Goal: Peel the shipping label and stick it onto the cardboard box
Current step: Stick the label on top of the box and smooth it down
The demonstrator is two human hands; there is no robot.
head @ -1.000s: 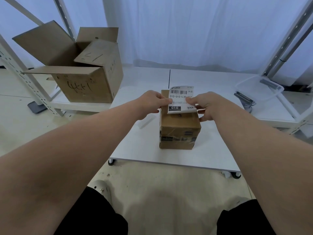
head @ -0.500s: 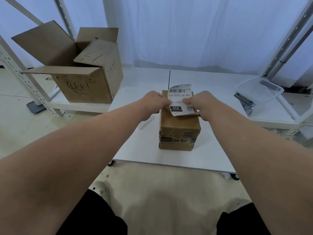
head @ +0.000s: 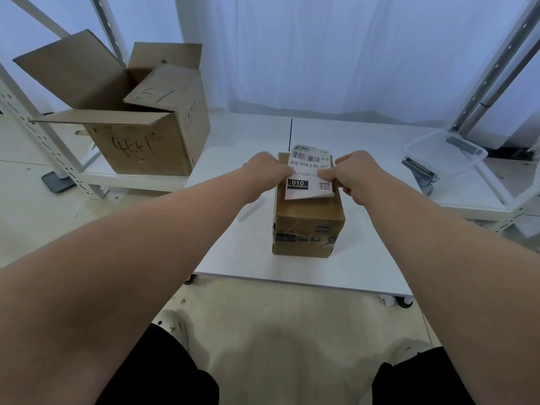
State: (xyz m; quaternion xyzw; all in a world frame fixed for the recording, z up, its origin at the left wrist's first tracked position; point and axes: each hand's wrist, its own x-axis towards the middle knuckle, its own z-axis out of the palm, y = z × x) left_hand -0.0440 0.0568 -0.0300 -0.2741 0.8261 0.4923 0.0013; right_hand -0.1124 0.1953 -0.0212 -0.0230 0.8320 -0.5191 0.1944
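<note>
On table (head: 233, 252), cardboard box (head: 308, 229), open carton (head: 140, 147) left, tub (head: 447, 154) right

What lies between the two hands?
The head view shows the shipping label spanning the gap, its side edges pinched by the left hand and the right hand, over the top of the small cardboard box.

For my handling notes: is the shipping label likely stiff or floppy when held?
Probably floppy: the shipping label bows and its near corner lifts above the cardboard box. Likely light, since left hand and right hand carry it by fingertip pinches.
</note>
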